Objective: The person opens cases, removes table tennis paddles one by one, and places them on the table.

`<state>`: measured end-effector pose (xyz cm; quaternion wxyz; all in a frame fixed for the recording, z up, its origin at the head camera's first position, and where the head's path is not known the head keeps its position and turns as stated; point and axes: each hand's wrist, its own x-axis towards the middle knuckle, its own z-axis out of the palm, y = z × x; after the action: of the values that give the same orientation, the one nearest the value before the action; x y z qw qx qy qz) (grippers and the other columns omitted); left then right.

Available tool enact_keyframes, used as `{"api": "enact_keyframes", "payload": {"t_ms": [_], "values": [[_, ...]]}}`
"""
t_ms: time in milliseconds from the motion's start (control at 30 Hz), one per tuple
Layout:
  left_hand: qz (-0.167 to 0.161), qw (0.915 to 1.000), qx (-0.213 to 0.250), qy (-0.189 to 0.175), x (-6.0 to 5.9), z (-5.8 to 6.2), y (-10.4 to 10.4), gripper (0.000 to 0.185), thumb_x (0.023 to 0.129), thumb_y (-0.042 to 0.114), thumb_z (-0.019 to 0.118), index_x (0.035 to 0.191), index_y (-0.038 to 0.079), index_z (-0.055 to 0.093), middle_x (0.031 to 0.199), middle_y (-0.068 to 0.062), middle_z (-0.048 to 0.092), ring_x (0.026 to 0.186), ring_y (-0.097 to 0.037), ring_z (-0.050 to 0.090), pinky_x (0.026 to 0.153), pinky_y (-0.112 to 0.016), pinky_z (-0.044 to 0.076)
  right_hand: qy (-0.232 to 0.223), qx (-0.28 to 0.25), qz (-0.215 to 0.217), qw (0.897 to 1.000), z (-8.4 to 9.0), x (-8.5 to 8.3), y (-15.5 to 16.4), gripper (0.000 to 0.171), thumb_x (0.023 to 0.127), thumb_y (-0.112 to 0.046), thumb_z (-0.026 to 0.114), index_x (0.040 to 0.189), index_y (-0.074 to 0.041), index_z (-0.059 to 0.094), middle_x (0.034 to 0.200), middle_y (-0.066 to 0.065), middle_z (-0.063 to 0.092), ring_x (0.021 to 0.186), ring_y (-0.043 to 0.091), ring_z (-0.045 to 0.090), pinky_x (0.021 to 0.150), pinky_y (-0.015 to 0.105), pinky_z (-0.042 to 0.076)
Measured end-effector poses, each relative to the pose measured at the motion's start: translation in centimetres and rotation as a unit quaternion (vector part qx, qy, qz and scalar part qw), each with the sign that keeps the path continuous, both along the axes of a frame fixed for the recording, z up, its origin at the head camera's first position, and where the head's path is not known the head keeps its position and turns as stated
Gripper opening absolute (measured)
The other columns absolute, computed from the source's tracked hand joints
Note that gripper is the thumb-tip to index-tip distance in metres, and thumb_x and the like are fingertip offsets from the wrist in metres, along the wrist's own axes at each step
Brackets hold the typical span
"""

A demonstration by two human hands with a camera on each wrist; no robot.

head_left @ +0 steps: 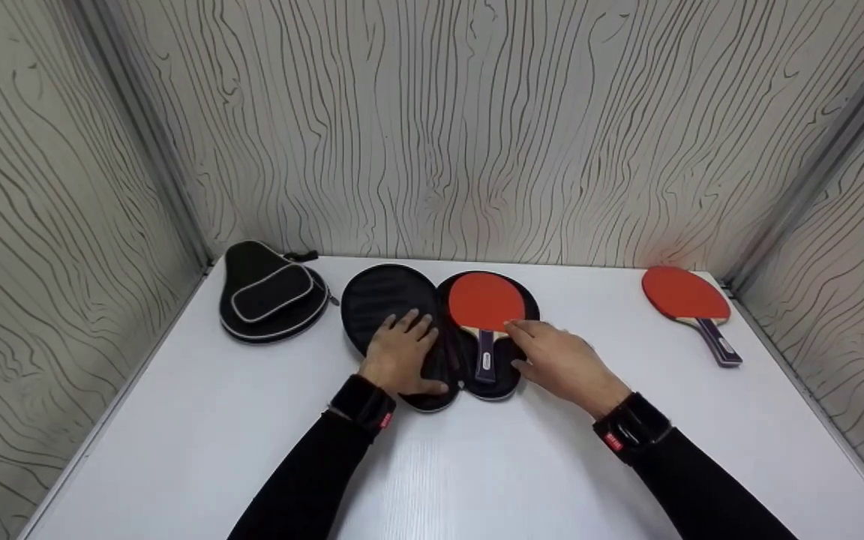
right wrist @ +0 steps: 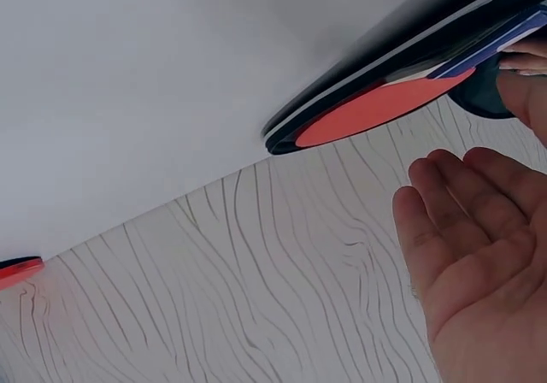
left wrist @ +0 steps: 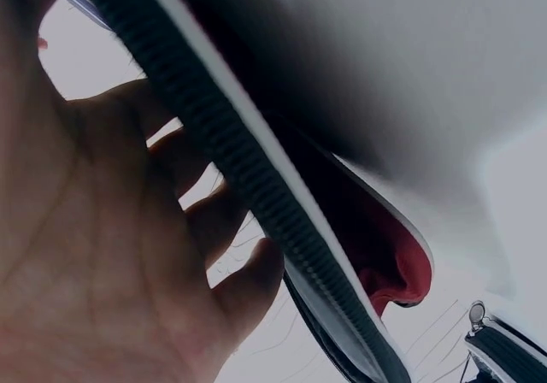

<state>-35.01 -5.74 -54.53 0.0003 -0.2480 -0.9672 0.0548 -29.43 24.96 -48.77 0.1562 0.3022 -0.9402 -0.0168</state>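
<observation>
An open black paddle case (head_left: pixel 383 296) lies flat on the white table (head_left: pixel 477 465). Its right half holds a red table-tennis paddle (head_left: pixel 486 301) with a dark handle. My left hand (head_left: pixel 402 349) rests flat on the empty left half, fingers spread. My right hand (head_left: pixel 556 356) hovers at the case's right edge with straight fingers, its fingertips by the paddle's neck. The left wrist view shows my left hand's palm (left wrist: pixel 111 255) against the zipper edge of the case (left wrist: pixel 248 186). In the right wrist view my right hand (right wrist: pixel 479 229) is open below the paddle (right wrist: pixel 376 109).
A second red paddle (head_left: pixel 687 296) lies at the table's far right corner. A closed black paddle case (head_left: pixel 271 292) sits at the far left. Patterned walls enclose the table on three sides.
</observation>
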Motion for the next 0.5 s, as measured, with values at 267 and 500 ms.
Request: {"api": "enact_keyframes", "payload": {"t_ms": [267,500], "values": [[0.009,0.9999,-0.011,-0.004,0.9,1.3,0.4,0.113,0.097,0.093,0.069,0.182,0.023,0.047,0.193,-0.003,0.04,0.183,-0.029,0.033,0.15,-0.053,0.032,-0.032,0.005,0.021,0.999,-0.6,0.1,-1.3,0.069,0.101,-0.031,0.095,0.157,0.001,0.07,0.15,0.019,0.078,0.135,0.037,0.08,0.099,0.052,0.074],[0.01,0.9998,-0.016,-0.009,0.4,0.8,0.4,0.115,0.095,0.093,0.071,0.183,0.024,0.045,0.194,-0.002,0.038,0.183,-0.03,0.031,0.15,-0.055,0.031,-0.071,0.015,0.025,0.997,-0.9,0.0,-2.5,0.074,0.102,-0.037,0.094,0.16,0.0,0.068,0.154,0.02,0.077,0.138,0.037,0.078,0.106,0.053,0.072]]}}
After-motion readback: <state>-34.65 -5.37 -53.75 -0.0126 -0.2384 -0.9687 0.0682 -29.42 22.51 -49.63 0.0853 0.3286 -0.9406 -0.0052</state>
